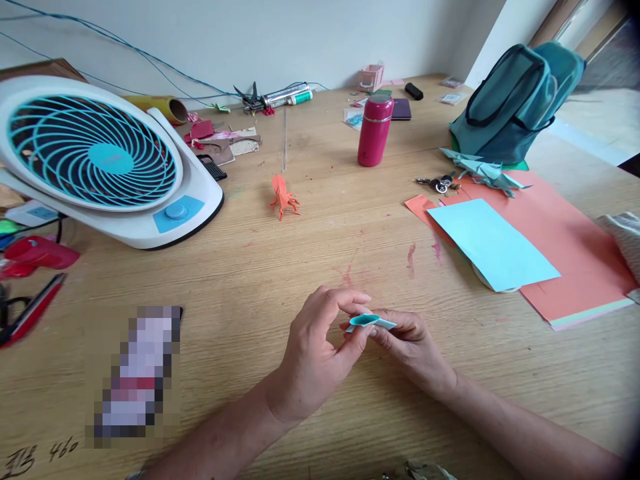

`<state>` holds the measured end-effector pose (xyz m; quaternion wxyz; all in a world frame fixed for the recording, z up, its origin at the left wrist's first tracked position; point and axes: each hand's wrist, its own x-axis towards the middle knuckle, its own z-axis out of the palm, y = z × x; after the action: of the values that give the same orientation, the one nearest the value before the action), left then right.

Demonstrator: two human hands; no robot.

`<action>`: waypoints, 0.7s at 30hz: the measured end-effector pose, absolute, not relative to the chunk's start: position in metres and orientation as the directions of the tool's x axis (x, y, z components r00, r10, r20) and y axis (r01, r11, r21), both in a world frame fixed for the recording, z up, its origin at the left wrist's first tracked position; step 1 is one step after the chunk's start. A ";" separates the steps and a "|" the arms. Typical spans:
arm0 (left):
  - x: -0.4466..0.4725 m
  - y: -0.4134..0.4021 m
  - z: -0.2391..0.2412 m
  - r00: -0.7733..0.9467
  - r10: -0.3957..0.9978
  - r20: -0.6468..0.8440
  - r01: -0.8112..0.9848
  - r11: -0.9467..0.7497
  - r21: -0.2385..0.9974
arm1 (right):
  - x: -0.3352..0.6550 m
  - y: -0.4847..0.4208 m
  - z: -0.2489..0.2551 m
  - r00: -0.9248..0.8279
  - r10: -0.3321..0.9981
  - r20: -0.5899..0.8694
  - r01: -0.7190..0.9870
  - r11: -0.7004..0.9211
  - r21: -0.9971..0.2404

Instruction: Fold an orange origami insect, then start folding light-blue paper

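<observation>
A small piece of folded light-blue paper is held between my two hands, a little above the wooden table. One end of it gapes like a pocket toward the left. My left hand pinches its left part, thumb beneath at the front and fingers curved over the top. My right hand grips the right part between thumb and forefinger; its other fingers are mostly hidden behind the paper. Farther back on the table stands an orange folded-paper insect.
A fan stands at the left, with a blurred-out phone nearer me. A pink flask stands at the back. To the right, a blue sheet overlaps orange paper, near keys, a blue paper figure and a teal bag.
</observation>
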<state>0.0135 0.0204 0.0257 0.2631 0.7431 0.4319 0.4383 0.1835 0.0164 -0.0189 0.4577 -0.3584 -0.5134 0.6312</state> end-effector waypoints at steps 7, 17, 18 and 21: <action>0.014 0.021 0.028 0.224 0.894 0.387 0.389 -0.446 0.806 | 0.184 0.016 -0.021 -0.356 0.935 -0.004 -0.221 -0.088 -0.971; 0.014 0.021 0.031 0.190 0.937 0.294 0.377 -0.346 0.859 | 0.183 0.016 -0.019 -0.444 0.894 -0.060 -0.232 -0.179 -0.956; 0.013 0.021 0.032 0.197 0.938 0.286 0.376 -0.342 0.861 | 0.183 0.016 -0.019 -0.449 0.891 -0.064 -0.236 -0.187 -0.954; 0.011 0.024 0.034 0.257 0.924 0.282 0.340 -0.359 0.869 | 0.183 0.016 -0.021 -0.457 0.887 -0.074 -0.255 -0.210 -0.944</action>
<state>0.0113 0.0238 0.0340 0.3504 0.7111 0.4444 0.4171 0.1834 0.0161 -0.0212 0.4047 -0.3285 -0.4806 0.7052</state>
